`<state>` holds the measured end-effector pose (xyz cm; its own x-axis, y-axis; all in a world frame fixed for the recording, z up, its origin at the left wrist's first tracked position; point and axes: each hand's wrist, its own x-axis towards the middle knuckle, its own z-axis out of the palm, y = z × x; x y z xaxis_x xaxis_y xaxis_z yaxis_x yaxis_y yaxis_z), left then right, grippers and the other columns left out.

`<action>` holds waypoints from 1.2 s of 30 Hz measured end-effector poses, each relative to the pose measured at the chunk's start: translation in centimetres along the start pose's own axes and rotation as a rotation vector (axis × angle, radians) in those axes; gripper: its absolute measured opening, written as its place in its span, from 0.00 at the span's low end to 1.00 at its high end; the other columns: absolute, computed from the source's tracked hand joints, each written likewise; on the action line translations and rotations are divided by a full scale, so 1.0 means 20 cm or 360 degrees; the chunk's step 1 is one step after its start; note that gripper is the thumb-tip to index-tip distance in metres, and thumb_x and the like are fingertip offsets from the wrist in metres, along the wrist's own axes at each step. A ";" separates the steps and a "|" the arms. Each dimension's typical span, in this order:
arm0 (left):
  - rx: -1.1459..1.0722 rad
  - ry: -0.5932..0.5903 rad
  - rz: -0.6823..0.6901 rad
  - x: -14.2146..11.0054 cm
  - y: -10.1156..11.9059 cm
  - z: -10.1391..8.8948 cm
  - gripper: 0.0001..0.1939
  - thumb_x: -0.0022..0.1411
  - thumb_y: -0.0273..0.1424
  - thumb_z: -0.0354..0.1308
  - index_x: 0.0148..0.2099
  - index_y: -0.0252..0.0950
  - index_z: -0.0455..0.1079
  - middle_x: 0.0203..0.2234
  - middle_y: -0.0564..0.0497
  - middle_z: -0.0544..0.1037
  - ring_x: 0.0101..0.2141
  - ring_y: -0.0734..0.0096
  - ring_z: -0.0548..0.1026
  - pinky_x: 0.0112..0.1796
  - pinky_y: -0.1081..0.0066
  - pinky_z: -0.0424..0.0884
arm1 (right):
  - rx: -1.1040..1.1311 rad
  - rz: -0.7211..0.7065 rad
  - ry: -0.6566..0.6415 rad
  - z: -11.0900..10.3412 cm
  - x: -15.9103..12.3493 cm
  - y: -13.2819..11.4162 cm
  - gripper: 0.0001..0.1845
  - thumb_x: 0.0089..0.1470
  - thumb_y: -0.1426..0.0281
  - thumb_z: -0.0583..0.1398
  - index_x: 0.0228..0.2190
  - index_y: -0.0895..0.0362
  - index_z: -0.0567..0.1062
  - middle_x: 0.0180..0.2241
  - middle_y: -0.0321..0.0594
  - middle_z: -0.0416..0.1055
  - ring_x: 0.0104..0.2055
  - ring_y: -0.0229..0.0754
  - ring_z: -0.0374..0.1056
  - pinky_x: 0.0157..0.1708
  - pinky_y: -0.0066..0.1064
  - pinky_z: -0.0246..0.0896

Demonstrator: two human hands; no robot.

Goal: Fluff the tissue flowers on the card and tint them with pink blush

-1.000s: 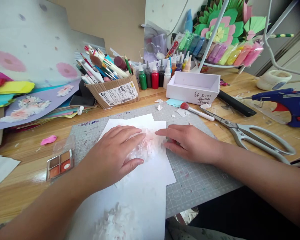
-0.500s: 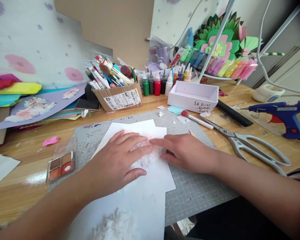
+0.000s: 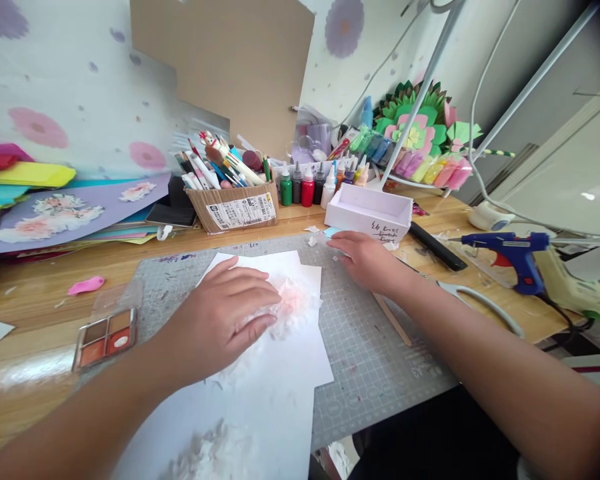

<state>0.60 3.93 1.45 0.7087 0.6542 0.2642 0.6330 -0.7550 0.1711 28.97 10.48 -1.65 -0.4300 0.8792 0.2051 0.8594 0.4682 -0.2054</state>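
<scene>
My left hand [image 3: 225,310] lies over white paper [image 3: 300,360], its fingers stretched out and touching the edge of a ruffled white flower [image 3: 290,303] with a pale pink middle. The hand hides the flower's left side. My right hand [image 3: 367,263] reaches over the grey cutting mat [image 3: 355,347] just in front of the white box [image 3: 370,207]. Its fingers point forward and left, stretched out, with no held thing showing. It covers the spot where a brush lay. Scissors [image 3: 480,300] are partly hidden behind the right forearm. Another ruffled white piece [image 3: 215,453] rests on paper near me.
A four-pan powder palette [image 3: 105,340] and a pink clip-like piece [image 3: 87,285] lie at left. Behind stand a cardboard box of pens and brushes [image 3: 240,210] and several paint bottles [image 3: 307,187]. A blue glue gun [image 3: 520,257] and a wooden stick [image 3: 393,320] are at right.
My right hand has left the flower and moved right and away from me, toward the white box. My left hand has slid slightly left, uncovering the flower's pink middle. The view has shifted too.
</scene>
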 end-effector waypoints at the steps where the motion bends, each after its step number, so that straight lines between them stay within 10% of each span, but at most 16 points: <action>1: -0.0013 0.0080 -0.0006 0.00 -0.01 0.00 0.10 0.66 0.34 0.50 0.44 0.41 0.72 0.41 0.52 0.79 0.48 0.64 0.72 0.57 0.54 0.55 | -0.0040 -0.0016 -0.0031 0.01 0.03 -0.01 0.24 0.54 0.79 0.52 0.53 0.61 0.69 0.58 0.50 0.63 0.58 0.50 0.62 0.57 0.43 0.56; 5: -0.0098 0.0294 -0.0067 0.01 -0.06 0.01 0.10 0.66 0.33 0.50 0.41 0.38 0.72 0.37 0.51 0.80 0.42 0.65 0.76 0.53 0.57 0.62 | -0.0169 -0.0117 -0.0182 0.04 0.13 -0.07 0.30 0.53 0.81 0.51 0.58 0.56 0.65 0.63 0.47 0.56 0.58 0.53 0.60 0.51 0.43 0.60; 12: -0.0152 0.0168 -0.0162 0.02 -0.06 0.01 0.14 0.65 0.35 0.49 0.45 0.37 0.73 0.43 0.47 0.79 0.46 0.61 0.73 0.49 0.57 0.66 | -0.0228 0.0060 -0.0097 -0.06 0.12 -0.10 0.15 0.51 0.81 0.52 0.33 0.68 0.79 0.38 0.63 0.73 0.46 0.60 0.67 0.44 0.48 0.60; 18: -0.0126 -0.0220 -0.0109 0.01 -0.02 0.07 0.21 0.62 0.37 0.56 0.57 0.46 0.66 0.56 0.49 0.69 0.56 0.56 0.64 0.58 0.45 0.50 | 0.0239 -0.0218 -0.0174 -0.09 -0.05 -0.25 0.18 0.55 0.78 0.53 0.44 0.57 0.76 0.40 0.41 0.74 0.42 0.38 0.69 0.45 0.30 0.63; 36: -0.0069 -0.0304 -0.0047 -0.01 0.01 0.04 0.12 0.60 0.34 0.59 0.47 0.49 0.72 0.49 0.53 0.73 0.53 0.60 0.65 0.59 0.45 0.44 | 0.0501 -0.0277 -0.0360 -0.05 -0.20 -0.31 0.25 0.55 0.78 0.53 0.54 0.56 0.69 0.46 0.46 0.67 0.47 0.43 0.65 0.50 0.38 0.61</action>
<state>0.80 3.77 0.61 0.7388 0.6698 0.0743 0.6433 -0.7338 0.2182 25.59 3.98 -0.30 -0.6413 0.7654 0.0543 0.6574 0.5846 -0.4755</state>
